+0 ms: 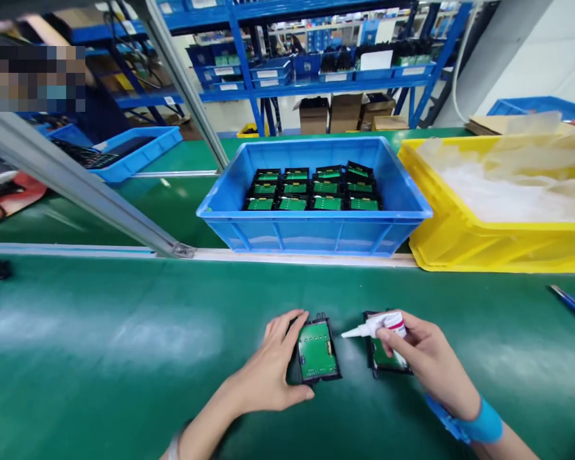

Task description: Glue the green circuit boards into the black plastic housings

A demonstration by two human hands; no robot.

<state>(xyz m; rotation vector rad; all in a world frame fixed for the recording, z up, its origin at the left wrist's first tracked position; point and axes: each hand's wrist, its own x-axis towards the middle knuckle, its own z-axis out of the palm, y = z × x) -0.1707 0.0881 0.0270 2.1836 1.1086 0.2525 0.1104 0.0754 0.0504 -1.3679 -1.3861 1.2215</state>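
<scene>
On the green work surface (124, 358), the left hand (268, 377) curls its fingers around the edge of a black-framed module with a green circuit board (317, 350), holding it flat. Just beside it, the right hand (424, 361), a blue strap (474, 425) at its wrist, grips a small white glue tube (378, 326), nozzle pointing toward that module, above a second similar module (383, 354). Farther back stand a blue plastic crate (316, 223) of green boards and a yellow plastic crate (498, 246).

Left hand (268, 370) curled low, right hand (424, 361) in pinching grip.
</scene>
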